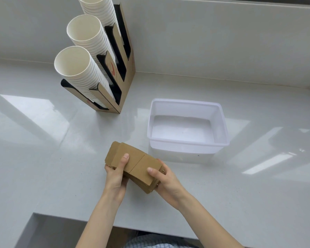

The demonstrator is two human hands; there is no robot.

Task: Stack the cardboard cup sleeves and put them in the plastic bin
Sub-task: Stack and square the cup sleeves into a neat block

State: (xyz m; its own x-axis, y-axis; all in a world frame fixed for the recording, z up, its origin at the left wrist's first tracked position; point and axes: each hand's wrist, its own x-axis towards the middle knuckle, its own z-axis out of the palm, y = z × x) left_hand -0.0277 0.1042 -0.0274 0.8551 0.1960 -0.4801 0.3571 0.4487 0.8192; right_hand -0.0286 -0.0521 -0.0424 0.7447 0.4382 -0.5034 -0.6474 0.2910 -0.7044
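A stack of flat brown cardboard cup sleeves is held just above the white counter, near its front edge. My left hand grips the stack's left side, thumb on top. My right hand grips the right end, thumb pressed on the top sleeve. The sleeves are roughly lined up, with a few edges sticking out at the far left. An empty translucent plastic bin stands on the counter to the right and behind the stack, a short gap away.
A cardboard cup holder with three tilted columns of white paper cups stands at the back left. A grey wall runs along the back. The counter's front edge lies just below my forearms.
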